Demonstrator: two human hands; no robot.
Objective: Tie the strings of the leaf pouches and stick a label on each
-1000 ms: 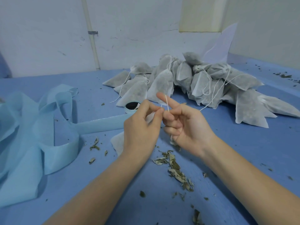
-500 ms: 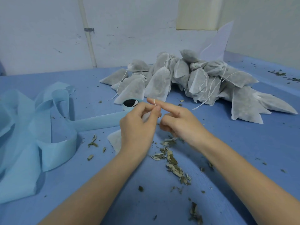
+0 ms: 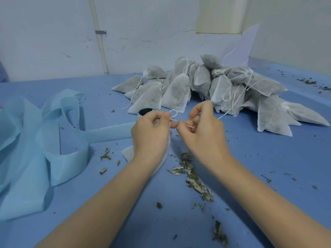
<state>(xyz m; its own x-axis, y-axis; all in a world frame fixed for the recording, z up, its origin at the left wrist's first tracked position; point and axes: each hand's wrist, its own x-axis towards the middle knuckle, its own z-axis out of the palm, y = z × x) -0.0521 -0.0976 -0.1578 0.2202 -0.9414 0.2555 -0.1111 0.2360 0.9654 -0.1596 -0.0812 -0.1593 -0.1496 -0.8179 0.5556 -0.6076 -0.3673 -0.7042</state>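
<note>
Head view: both hands' grip, left hand (image 3: 151,133) and right hand (image 3: 202,129), pinching string (image 3: 173,114) above open blue table (image 3: 268,167).

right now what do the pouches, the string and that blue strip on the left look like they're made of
Pouches: thin white non-woven or filter-paper-like fabric, matte; the dark fill shows through as grey.
String: thin white cotton-like thread, limp and looping between the left hand and right hand.
Blue strip: soft light-blue non-woven fabric, probably; matte, and it folds in loose curls.
</note>
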